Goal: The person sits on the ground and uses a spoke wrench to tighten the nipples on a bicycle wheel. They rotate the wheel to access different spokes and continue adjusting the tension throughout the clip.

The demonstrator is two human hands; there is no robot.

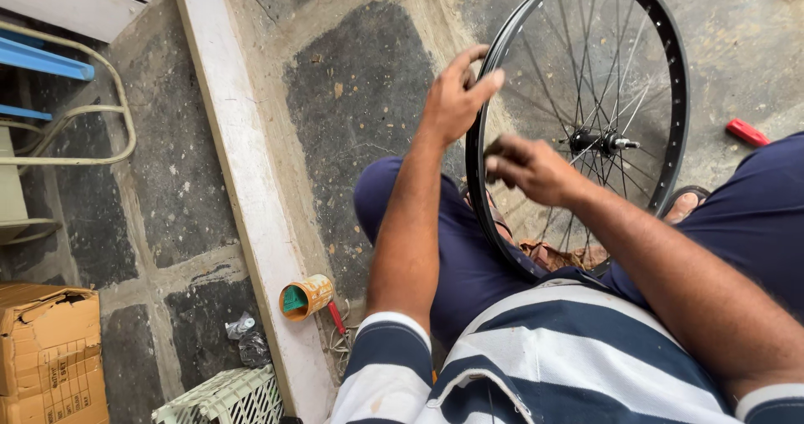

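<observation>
A black bicycle wheel rim [675, 89] with thin spokes and a metal hub [596, 142] stands upright between my knees. My left hand [456, 97] grips the rim's upper left edge, thumb and fingers curled over it. Lower on the same left edge, my right hand [528, 168] is closed around a small dark object pressed against the rim; what the object is I cannot tell. I sit in dark blue trousers and a striped shirt.
An orange tin can [306, 297] lies on its side on a pale concrete kerb [243, 181]. A red-handled tool [748, 132] rests on the ground at right. At left sit cardboard boxes [46, 349], a pale plastic crate [226, 397] and a metal-framed chair [75, 139].
</observation>
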